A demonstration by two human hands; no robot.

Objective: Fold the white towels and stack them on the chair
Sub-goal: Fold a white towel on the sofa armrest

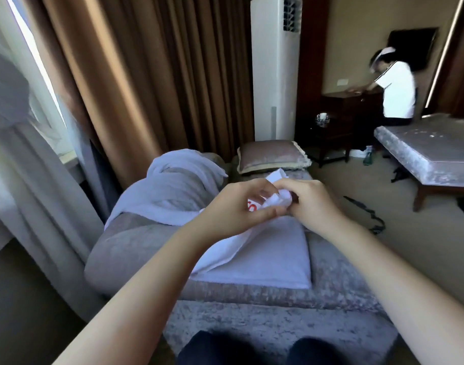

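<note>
Head view: the left hand [238, 206] and right hand [312, 204] pinch a white towel [225, 250] by its edge with curled fingers, likely matching corners for a fold. It hangs over the chair [136, 248] seat, above a folded towel [278, 262]. A loose towel [178, 185] drapes the chair's arm; brown curtains [146, 75] hang behind it.

Room lit by daylight from a window [45, 83] on the left, veiled by a sheer curtain [25, 185]. Heavy brown curtains [152, 75] hang beside a tall white standing air conditioner [274, 69]. Beige wall [357, 35], beige carpet [354, 191], a dark wooden desk [349, 106] at the back, and a grey velvet bench [431, 154] with wooden legs on the right
</note>
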